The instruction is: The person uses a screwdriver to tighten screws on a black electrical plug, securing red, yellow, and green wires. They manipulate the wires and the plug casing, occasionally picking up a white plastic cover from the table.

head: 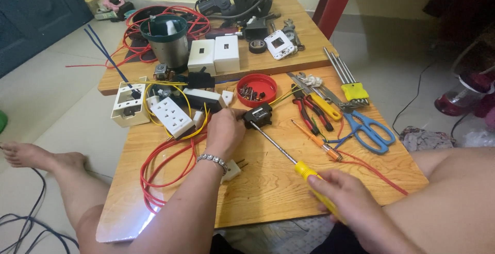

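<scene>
- A small black electrical part is held in the fingers of the left hand, near the middle of the low wooden table. The hand is closed on the left side of the part.
- A yellow-handled screwdriver is gripped by the right hand near the front edge of the table. The fingers are closed around the handle, and the metal shaft runs up and to the left, with its tip touching the black part.
- A silver bracelet is worn on the left wrist.
- A white socket block with yellow wires is seen just beside the left hand, toward the left edge.
- Loops of red wire are laid on the table under the left forearm, near the front left corner.
- A small white plug is found just right of the bracelet.
- A round red lid with small screws inside is placed at the back edge, just behind the black part.
- Red-handled pliers, blue scissors and a small orange screwdriver are laid toward the right edge.
- A second wooden table stands behind, and a metal pot and white switch boxes are carried by it.
</scene>
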